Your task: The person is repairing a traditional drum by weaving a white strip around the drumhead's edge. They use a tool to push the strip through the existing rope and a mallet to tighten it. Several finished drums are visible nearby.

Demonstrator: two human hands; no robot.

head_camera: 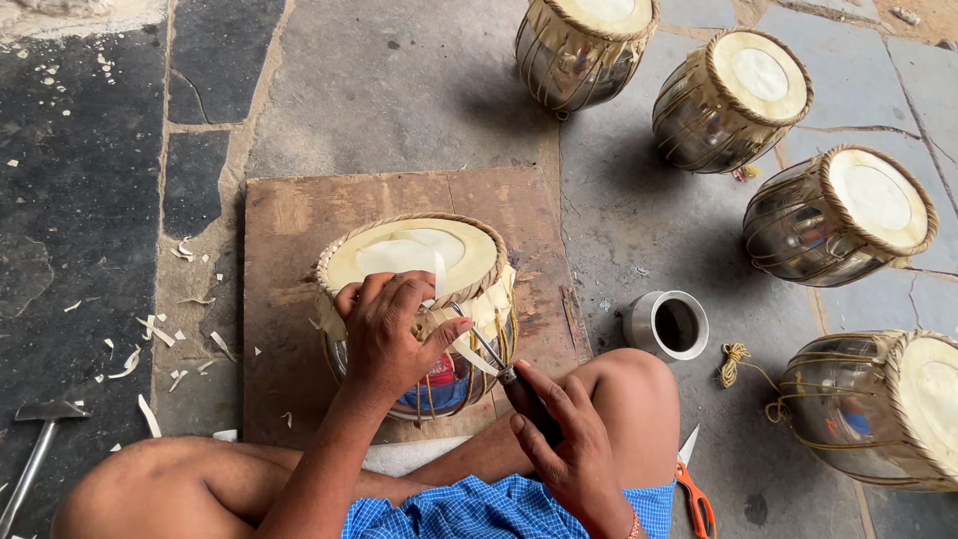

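— Head camera looked straight down at the work; what did the left hand have?

— It lay over the near rim of a metal drum with a pale skin head, fingers curled and pressed onto the braided edge, thumb stretched out toward the right. The drum stood on a worn wooden board just beyond the person's crossed legs.

— And the right hand?

— It was closed round the dark handle of a thin metal tool, knuckles bent, the grip tight. The blade ran up and to the left from that fist and met the drum's side just beside the left thumb, where a loose strip of pale hide hung.

— What lay around the hands?

— To the right of the right hand, near the knee, stood a small steel cup, open mouth up. Below it, just beside the thigh, lay orange-handled scissors. Farther right and beyond sat four more finished drums, tipped on their sides, well apart from the hands. Far to the left of the left hand a hammer rested on the dark stone floor, with pale hide shavings scattered between it and the board.
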